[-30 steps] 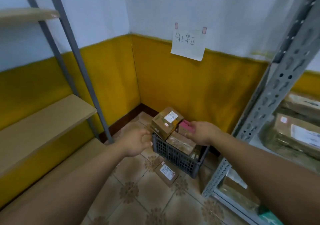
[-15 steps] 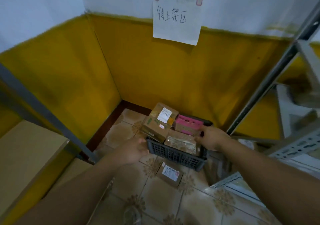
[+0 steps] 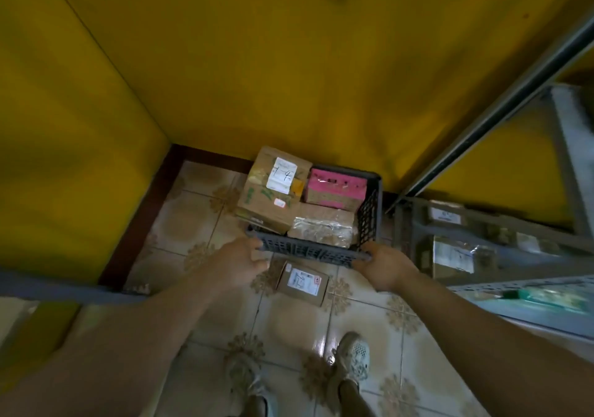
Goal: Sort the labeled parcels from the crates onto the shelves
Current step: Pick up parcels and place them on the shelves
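Head view shows the dark grey plastic crate (image 3: pixel 308 252) on the tiled floor (image 3: pixel 180 223), full of parcels: a brown cardboard box (image 3: pixel 268 206) with a white label, a pink-topped box (image 3: pixel 336 186) and a shiny taped parcel (image 3: pixel 321 228), so most of the sorting looks not done yet. The left hand (image 3: pixel 238 264) and the right hand (image 3: pixel 385 270) curl their fingers tight on its near rim. A small brown box (image 3: pixel 302 283) lies on the floor just beside it, and some parcels sit on the grey metal shelf (image 3: pixel 520 283) at the right.

Both hands, left hand (image 3: pixel 239 264), right hand (image 3: pixel 384 267), gripping parcel-filled crate (image 3: pixel 308 251) rim
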{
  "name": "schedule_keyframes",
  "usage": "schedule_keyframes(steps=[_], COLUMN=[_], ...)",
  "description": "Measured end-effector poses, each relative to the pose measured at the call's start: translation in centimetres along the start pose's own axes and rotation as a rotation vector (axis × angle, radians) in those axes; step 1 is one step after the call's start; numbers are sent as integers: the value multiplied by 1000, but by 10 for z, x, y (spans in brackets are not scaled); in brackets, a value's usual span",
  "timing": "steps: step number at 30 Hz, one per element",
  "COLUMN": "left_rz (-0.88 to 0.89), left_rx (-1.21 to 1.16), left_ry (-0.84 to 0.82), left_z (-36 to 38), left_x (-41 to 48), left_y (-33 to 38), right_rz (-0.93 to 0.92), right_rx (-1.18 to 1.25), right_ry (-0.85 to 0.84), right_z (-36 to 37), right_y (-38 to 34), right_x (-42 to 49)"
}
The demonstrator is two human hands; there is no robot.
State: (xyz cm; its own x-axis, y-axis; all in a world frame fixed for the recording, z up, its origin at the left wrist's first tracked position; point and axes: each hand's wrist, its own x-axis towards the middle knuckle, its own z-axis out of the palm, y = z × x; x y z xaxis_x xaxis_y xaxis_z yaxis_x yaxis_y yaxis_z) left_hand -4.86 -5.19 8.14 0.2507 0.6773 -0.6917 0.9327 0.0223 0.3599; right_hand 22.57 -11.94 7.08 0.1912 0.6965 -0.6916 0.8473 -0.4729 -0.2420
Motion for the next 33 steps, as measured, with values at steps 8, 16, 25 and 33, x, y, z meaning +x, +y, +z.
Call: schedule_keyframes(steps=[8,16,25,33], left_rz=[-151,-309,-266,-333], left_rx=[-80,-172,-446,-654], left_ry=[-121,-87,-87,-31], left_z=[143,313,410,406], left_x=[181,358,436,401], left_y=[-55,-163,-180,-177], right_rz=[49,89,184,253], right_rx=[77,75,244,573], right_ry=[-185,-250,-134,-83], right_z=[139,323,422,407], right_y=[50,117,138,122], right_x=[176,358,436,403])
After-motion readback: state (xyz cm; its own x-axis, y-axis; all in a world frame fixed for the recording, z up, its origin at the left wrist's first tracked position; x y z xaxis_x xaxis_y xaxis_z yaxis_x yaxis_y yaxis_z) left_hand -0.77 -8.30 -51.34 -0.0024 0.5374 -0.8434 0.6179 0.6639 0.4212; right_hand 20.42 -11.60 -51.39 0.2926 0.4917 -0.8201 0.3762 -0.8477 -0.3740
